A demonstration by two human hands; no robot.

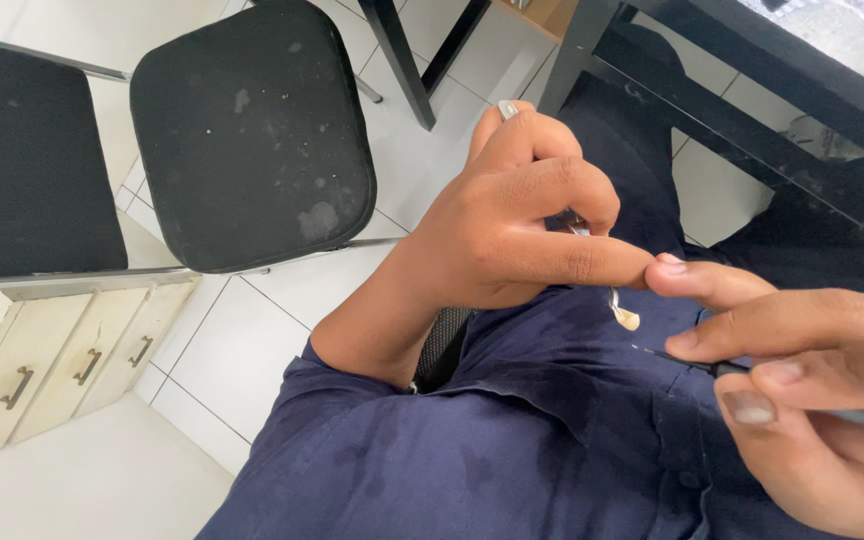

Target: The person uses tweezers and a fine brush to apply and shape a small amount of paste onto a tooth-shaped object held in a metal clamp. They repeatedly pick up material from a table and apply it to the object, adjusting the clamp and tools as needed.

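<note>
Both hands busy over my lap with a tiny metal piece.

My left hand (512, 215) pinches a small silvery part (620, 308) with a cream tip, grip closed tight around it; my right hand (812, 400) is closed on a thin dark tool (692, 362) aimed at it. I judge the part light, slippery and easily bent, best held by its shank. No labels or packages visible.

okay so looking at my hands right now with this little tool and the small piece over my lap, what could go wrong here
1. The thin tool in your right hand has its fine tip close to your left hand's fingertips; a slip could prick them.
2. The small pale piece hangs over your dark shirt; if dropped, it may roll onto the tiled floor.
</note>
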